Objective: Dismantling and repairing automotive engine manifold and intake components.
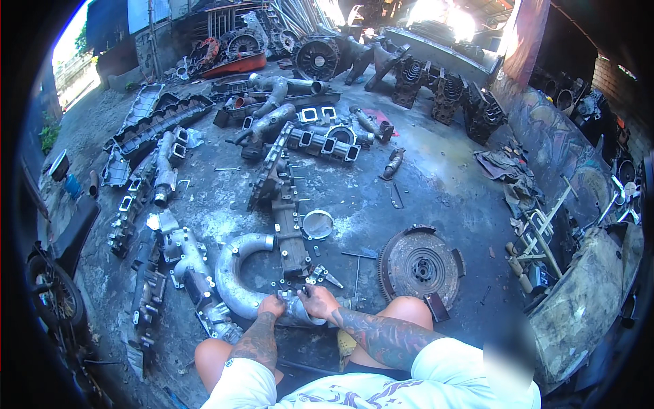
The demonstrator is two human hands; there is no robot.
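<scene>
Low in the middle, my left hand [271,307] is closed on the flanged lower end of a silver U-shaped pipe [234,269]. Beside it, my right hand [317,301] has curled fingers at the same fitting [305,317]; whatever is between its fingertips is too small to name. Small bolts and a bracket [321,275] lie just beyond my hands, below a long dark manifold [290,232]. A cast housing with a pipe [185,249] lies to the left. A rusty flywheel [402,259] rests to the right, near a T-handle tool [357,273].
Manifolds, covers [160,126] and pipes [272,95] spread across the concrete floor. Engine blocks [446,95] line the back. A motorbike wheel [58,300] stands at far left. Metal frames [538,238] and a worn panel [572,307] sit at right, with a round dish [318,224] mid-floor.
</scene>
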